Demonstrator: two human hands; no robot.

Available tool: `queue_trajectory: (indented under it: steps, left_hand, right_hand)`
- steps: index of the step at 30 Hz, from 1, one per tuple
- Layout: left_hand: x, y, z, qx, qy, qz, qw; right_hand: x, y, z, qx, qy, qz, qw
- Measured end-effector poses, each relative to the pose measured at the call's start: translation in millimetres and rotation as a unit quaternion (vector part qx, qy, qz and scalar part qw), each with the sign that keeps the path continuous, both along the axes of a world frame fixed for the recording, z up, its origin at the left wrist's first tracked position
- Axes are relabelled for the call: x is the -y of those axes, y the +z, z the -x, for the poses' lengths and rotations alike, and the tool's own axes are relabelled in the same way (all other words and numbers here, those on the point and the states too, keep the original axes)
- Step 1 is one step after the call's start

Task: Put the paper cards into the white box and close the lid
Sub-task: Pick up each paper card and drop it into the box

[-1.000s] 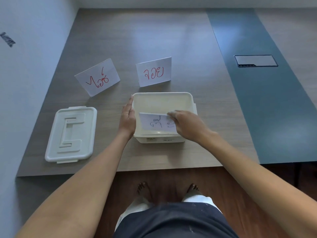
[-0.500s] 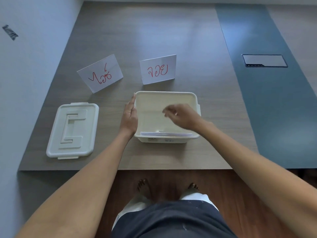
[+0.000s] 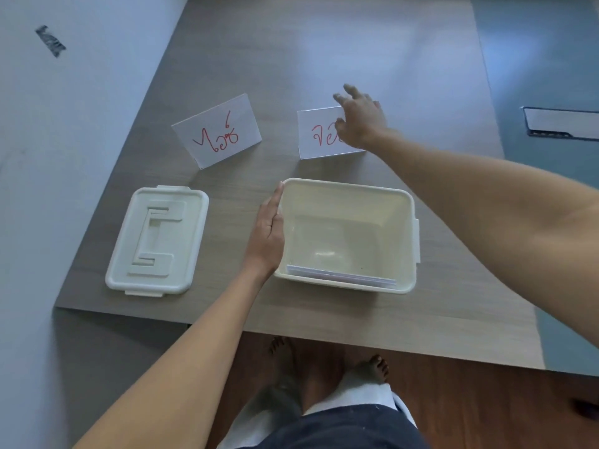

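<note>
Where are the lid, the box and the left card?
lid (image 3: 157, 241): head view, raised pattern on top.
box (image 3: 343, 186): head view, far rim.
left card (image 3: 216, 131): head view, middle of its written face.

Right hand (image 3: 359, 119) reaches over the upper-centre card (image 3: 319, 136); left hand (image 3: 269, 234) lies flat against the white box (image 3: 410, 238); lid (image 3: 158, 241) at left.

On the table (image 3: 324, 59), the open box (image 3: 348, 189) sits centre with 1 card (image 3: 340, 275) inside along its near wall. The lid (image 3: 158, 241) lies to its left. 2 cards stand behind: one (image 3: 216, 131) behind-left, another (image 3: 319, 134) directly behind.
</note>
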State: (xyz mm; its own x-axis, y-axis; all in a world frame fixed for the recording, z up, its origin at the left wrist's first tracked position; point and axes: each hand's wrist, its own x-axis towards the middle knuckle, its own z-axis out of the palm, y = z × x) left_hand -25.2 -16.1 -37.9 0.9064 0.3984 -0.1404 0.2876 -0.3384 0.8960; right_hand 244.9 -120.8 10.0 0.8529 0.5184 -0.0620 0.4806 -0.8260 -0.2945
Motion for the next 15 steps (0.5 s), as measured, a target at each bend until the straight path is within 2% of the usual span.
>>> queue_trajectory:
  steps: [5,7,9,11,15]
  left_hand:
    - [-1.8,-3.3,-0.3,-0.002,0.001,0.0,1.0]
    - [-1.7,-4.0,0.5,0.001,-0.001,0.006,1.0]
    - [-2.0,-5.3,0.2,0.007,-0.003,0.004,1.0]
    - [-2.6,-6.5,-0.3,0.011,-0.003,0.001,1.0]
    - [-2.3,-5.4,0.2,0.0,-0.006,0.001,1.0]
  right_hand:
    - [-1.1,-23.8,-19.0,0.021,0.055,0.091,0.994]
    - [-0.1,-28.1,-19.8,0.063,0.064,0.105,0.99]
    - [0.4,-26.6,-19.0,0.103,0.101,0.107,0.984]
    - [2.6,-22.3,-15.3,0.101,0.138,0.102,0.98]
    - [16.7,-14.1,-1.6,0.086,0.121,0.072,0.986]
